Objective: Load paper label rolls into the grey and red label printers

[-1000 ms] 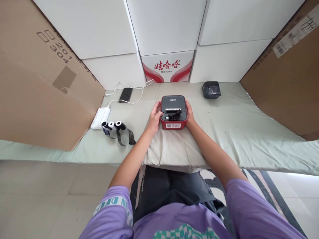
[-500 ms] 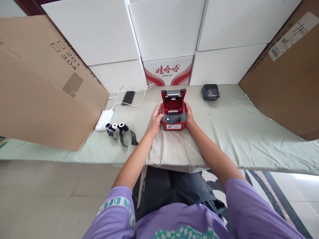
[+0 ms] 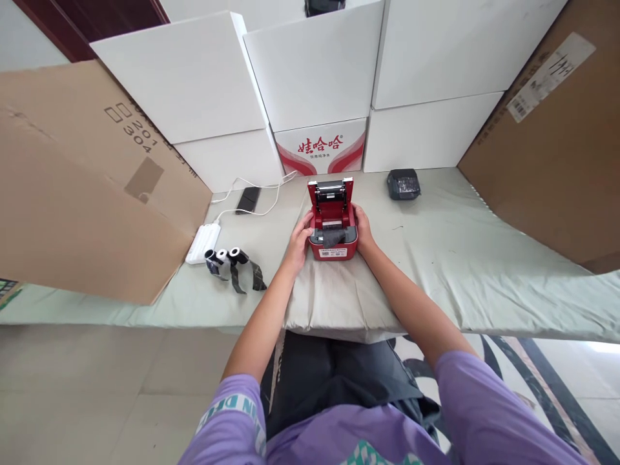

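A small red printer stands on the cloth-covered table with its lid raised. Dark strip material lies over its front edge. My left hand grips the printer's left side, thumb near the top rim. On the opposite side my right hand holds the casing, its fingers partly hidden behind it. Several small rolls with dark loose tails lie to the left of my left arm.
A white power strip, a cable and a black phone lie at the left. A dark wrapped object sits back right. White boxes line the back; cardboard panels flank both sides.
The camera view has shifted slightly, so the scene sits a little lower. Both hands remain on the red printer, and its lid is still raised.
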`<action>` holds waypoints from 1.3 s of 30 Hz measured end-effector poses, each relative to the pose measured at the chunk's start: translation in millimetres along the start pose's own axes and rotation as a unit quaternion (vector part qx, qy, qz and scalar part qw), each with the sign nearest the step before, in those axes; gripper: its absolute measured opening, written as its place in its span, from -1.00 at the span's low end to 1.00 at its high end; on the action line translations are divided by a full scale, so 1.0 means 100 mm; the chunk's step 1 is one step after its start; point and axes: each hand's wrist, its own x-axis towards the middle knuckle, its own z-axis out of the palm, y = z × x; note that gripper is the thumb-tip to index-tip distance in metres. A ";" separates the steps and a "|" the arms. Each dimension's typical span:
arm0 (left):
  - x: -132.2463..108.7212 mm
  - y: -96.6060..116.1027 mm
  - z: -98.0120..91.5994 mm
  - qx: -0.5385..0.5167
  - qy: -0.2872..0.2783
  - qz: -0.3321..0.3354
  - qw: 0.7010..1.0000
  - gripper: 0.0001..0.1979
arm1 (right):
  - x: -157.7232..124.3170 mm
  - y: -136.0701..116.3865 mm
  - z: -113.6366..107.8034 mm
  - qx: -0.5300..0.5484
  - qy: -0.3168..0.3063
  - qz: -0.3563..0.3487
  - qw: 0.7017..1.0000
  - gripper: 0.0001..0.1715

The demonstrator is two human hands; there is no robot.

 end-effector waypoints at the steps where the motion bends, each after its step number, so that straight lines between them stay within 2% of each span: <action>1: -0.01 0.00 0.00 -0.006 0.005 0.003 1.000 -0.34 | 0.00 0.00 0.00 -0.002 0.000 -0.001 1.000 -0.45; 4: -0.02 0.05 -0.01 0.016 0.038 0.043 0.998 -0.48 | 0.01 0.01 0.00 0.002 0.001 0.002 1.000 -0.42; 7: 0.07 0.26 -0.02 0.119 0.066 0.104 0.985 -0.58 | 0.03 0.03 -0.01 0.011 0.003 0.008 1.000 -0.40; 9: 0.22 0.47 -0.01 0.214 0.014 0.109 0.971 -0.63 | 0.05 0.05 -0.02 0.012 0.001 0.010 1.000 -0.40; 11: 0.42 0.66 0.06 0.313 -0.087 0.078 0.943 -0.76 | 0.07 0.07 -0.03 0.013 0.002 0.008 1.000 -0.40; 12: 0.54 0.73 0.11 0.361 -0.136 0.056 0.921 -0.83 | 0.07 0.08 -0.04 0.013 0.003 0.008 1.000 -0.40; 14: 0.75 0.82 0.25 0.451 -0.198 0.020 0.870 -0.93 | 0.09 0.10 -0.05 0.018 0.002 0.011 1.000 -0.39; 17: 0.96 0.86 0.44 0.542 -0.239 -0.015 0.806 -0.89 | 0.10 0.12 -0.07 0.035 -0.001 0.025 0.999 -0.36; 20: 1.01 0.90 0.49 0.605 -0.298 -0.028 0.738 -0.93 | 0.12 0.14 -0.07 0.048 0.001 0.034 0.998 -0.34; 22: 0.99 0.95 0.47 0.626 -0.334 -0.031 0.704 -0.91 | 0.12 0.16 -0.06 0.046 -0.001 0.032 0.998 -0.34; 26: 0.93 1.04 0.42 0.636 -0.378 -0.037 0.672 -0.73 | 0.13 0.17 -0.06 0.043 -0.005 0.027 0.999 -0.36; 28: 0.90 1.05 0.41 0.631 -0.381 -0.027 0.675 -0.70 | 0.13 0.17 -0.06 0.044 -0.005 0.027 0.999 -0.36; 30: 0.85 1.07 0.39 0.610 -0.370 -0.008 0.700 -0.68 | 0.13 0.16 -0.06 0.041 -0.005 0.029 0.999 -0.36; 32: 0.78 1.11 0.33 0.567 -0.350 0.020 0.746 -0.66 | 0.13 0.16 -0.07 0.039 -0.005 0.032 0.999 -0.36; 34: 0.66 1.20 0.22 0.509 -0.303 0.057 0.803 -0.63 | 0.13 0.15 -0.07 0.043 -0.004 0.037 0.998 -0.37; 37: 0.46 1.41 -0.03 0.407 -0.193 0.089 0.889 -0.57 | 0.12 0.14 -0.07 0.055 -0.008 0.038 0.998 -0.39; 39: 0.36 1.57 -0.25 0.339 -0.110 0.068 0.932 -0.53 | 0.11 0.12 -0.07 0.057 -0.010 0.035 0.998 -0.41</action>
